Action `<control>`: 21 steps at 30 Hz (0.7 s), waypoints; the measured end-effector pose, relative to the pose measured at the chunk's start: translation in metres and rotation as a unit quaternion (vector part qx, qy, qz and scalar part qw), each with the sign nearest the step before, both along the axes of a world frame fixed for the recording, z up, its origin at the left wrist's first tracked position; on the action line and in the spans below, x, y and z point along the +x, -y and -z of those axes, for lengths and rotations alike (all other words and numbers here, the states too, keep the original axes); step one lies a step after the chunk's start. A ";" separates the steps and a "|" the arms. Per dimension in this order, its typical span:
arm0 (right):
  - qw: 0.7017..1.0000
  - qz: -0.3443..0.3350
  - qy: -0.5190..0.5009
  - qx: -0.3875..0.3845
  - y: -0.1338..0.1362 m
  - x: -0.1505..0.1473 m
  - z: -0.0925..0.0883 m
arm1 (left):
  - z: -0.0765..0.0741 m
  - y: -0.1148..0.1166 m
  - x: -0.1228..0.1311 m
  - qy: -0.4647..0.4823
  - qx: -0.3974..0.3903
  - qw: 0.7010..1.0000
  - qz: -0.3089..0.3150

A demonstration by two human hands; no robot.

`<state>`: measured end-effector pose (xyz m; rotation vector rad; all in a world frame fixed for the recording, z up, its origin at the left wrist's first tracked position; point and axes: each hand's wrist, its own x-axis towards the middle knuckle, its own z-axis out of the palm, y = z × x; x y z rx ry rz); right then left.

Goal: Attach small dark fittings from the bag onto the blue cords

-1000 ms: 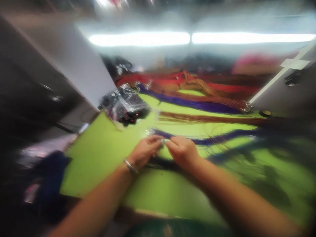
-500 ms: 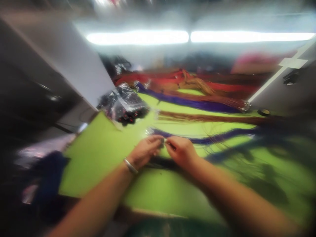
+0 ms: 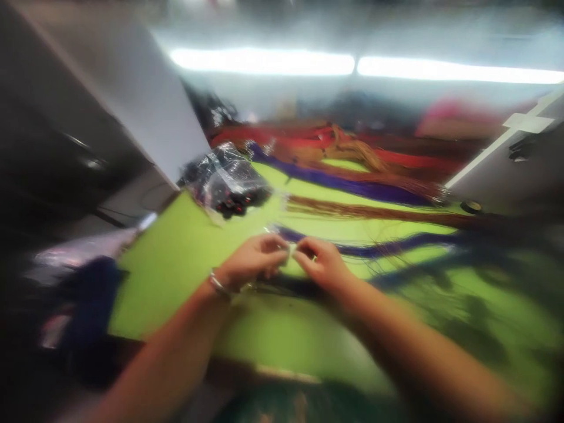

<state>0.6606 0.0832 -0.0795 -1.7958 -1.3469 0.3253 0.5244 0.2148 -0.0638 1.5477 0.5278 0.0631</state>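
My left hand (image 3: 255,259), with a silvery band at the wrist, is closed in a pinch over the green table (image 3: 171,264). My right hand (image 3: 325,264) is also pinched, its fingertips almost meeting those of the left. Something small and pale shows between the fingertips; blur hides what it is. Just beyond the hands runs a bundle of purple-blue wires (image 3: 365,252). Beneath them lies a dark bundle of wires (image 3: 302,286), partly covered by my hands.
A clear plastic bag (image 3: 231,170) with black parts lies at the back left. Bundles of brown wires (image 3: 374,210), purple wires (image 3: 352,187) and red wires (image 3: 304,138) stretch across the back. A dark roll of tape (image 3: 471,206) sits at right, near a grey panel (image 3: 524,170).
The view has shifted slightly. Both hands stay close together, and the fingers have changed their pinch a little. The left wrist has turned slightly.
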 end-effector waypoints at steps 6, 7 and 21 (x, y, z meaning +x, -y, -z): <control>0.971 -0.027 0.172 -0.165 -0.043 0.013 -0.010 | -0.017 -0.012 -0.024 -0.053 0.108 0.959 0.257; 0.963 -0.027 0.193 -0.189 -0.050 0.012 -0.007 | -0.016 -0.009 -0.023 -0.050 0.112 0.951 0.285; 0.976 0.009 0.159 -0.149 -0.071 0.020 0.006 | -0.011 0.008 -0.014 0.037 0.072 0.949 0.305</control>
